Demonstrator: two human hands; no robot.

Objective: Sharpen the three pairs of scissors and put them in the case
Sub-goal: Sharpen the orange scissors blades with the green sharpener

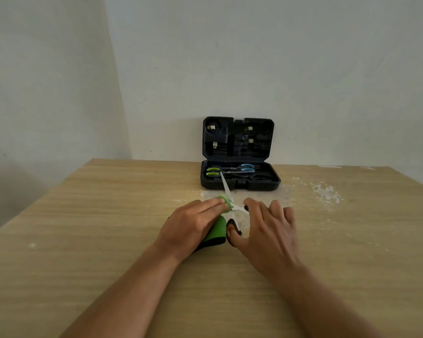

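Observation:
My left hand (189,226) presses down on a green and black sharpener (216,232) lying on the wooden table (83,240). My right hand (266,230) grips the black handles of a pair of scissors (226,189), thumb through one loop. The blades are spread, and one long blade runs through the sharpener's green head towards the case. The open black case (239,184) stands at the table's far edge, lid upright against the wall. Inside it lie a green-handled pair of scissors (213,172) and a blue-handled pair of scissors (247,168).
White flecks and dust (325,192) are scattered on the table right of the case and around the sharpener. A white wall rises just behind the table; the table's left edge runs diagonally from the far corner.

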